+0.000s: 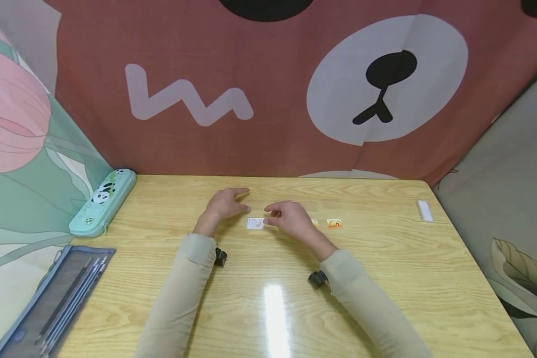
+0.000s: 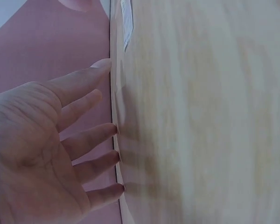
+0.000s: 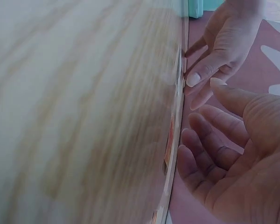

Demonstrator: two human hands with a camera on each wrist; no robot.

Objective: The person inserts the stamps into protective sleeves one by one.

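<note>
Just below the head view's centre, I see the left hand point(image 1: 223, 204) with fingers spread and the right hand point(image 1: 292, 218) loosely curled, neither holding anything. Between them on the table point(image 1: 232, 308) lies a white card point(image 1: 255, 223), near their fingertips; contact I can't tell. Further right in frame lies an orange card point(image 1: 334, 223).

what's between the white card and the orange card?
Head view: between the white card and orange card are the right hand and a yellowish card, partly hidden by it. Anything else behind the hand can't be seen.
</note>
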